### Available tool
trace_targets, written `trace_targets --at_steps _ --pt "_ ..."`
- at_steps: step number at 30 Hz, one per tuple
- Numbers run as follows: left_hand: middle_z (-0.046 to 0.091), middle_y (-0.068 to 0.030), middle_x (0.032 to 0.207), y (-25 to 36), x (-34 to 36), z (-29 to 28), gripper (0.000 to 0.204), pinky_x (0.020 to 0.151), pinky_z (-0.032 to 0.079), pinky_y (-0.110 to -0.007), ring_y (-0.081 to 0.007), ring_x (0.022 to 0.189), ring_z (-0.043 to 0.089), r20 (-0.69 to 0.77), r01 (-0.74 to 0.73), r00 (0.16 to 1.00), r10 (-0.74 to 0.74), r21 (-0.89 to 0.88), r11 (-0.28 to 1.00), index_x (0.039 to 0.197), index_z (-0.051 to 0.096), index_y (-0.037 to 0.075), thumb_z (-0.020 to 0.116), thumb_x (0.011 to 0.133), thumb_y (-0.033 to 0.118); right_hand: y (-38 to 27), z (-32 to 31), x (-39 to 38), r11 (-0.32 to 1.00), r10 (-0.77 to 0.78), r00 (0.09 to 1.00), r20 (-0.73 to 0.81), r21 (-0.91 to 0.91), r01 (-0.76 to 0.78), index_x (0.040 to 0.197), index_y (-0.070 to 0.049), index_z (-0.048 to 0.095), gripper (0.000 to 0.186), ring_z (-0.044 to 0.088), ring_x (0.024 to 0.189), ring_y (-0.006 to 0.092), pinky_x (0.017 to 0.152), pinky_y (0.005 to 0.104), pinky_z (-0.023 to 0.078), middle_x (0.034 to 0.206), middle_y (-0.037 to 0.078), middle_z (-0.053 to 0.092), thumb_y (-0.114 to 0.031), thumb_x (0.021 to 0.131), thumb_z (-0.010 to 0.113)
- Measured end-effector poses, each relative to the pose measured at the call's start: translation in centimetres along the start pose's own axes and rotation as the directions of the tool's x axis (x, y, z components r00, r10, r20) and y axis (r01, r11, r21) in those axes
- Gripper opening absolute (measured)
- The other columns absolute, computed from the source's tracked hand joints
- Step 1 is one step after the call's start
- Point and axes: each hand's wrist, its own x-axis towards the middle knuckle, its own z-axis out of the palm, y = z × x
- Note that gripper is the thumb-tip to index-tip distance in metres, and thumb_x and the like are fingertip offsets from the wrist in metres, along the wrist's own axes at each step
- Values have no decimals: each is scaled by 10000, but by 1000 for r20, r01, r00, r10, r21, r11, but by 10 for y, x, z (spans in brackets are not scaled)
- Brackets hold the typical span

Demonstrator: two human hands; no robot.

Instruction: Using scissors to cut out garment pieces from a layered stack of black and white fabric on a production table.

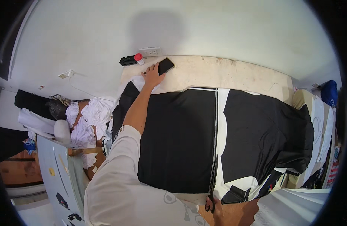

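Observation:
Black fabric with white shapes (177, 139) spreads over the table. A narrow dark strip (215, 124) runs down its middle, beside a white gap. At the far left of the table, my left hand (154, 77) lies with fingers apart against the edge of a dark phone (166, 66). White cloth (137, 81) lies beneath that wrist. My right hand (215, 207) is low at the near edge, closed around the dark handles of scissors (211, 201). The scissors point away from me toward the lower end of the strip; their blades are hard to make out against the black.
A red-capped white bottle (139, 58) and a black object (127, 61) stand by the wall socket (151, 51). White cloth heaps (96, 113) lie on the left. A pale cabinet (60, 169) is near left. Stacked fabric (320, 128) borders the right; white cloth (294, 209) hangs near right.

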Motion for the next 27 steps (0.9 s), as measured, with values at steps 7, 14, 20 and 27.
trace_targets --at_steps 7,14,20,27 --pt "339 -122 1745 -8 4 13 983 1233 92 -809 -409 1630 245 -40 9 999 -10 -13 1000 1719 248 256 735 911 535 17 -3 8 1000 -30 999 23 12 29 762 -65 602 423 569 575 144 555 318 425 666 39 600 -350 1048 731" --pt "323 -120 1755 -7 10 14 1004 1247 89 -784 -407 1638 232 -11 -7 1000 7 39 999 1736 192 245 709 940 572 -1 4 -3 994 -98 994 39 44 96 761 -57 609 421 574 576 142 559 314 426 657 40 593 -341 1047 730" --pt "354 -101 1736 -12 10 21 989 1246 105 -780 -400 1621 267 -54 -24 998 23 -4 1000 1717 254 217 741 916 531 3 4 -3 986 -164 984 70 54 160 769 -52 614 424 579 580 137 559 309 434 663 38 597 -350 1052 722" --pt "354 -104 1738 -18 8 14 957 1253 133 -759 -420 1625 252 4 -123 992 124 -47 991 1721 256 210 740 941 480 29 0 -3 986 -134 988 79 107 125 793 -46 633 379 583 561 149 551 309 446 669 51 614 -311 1047 726"
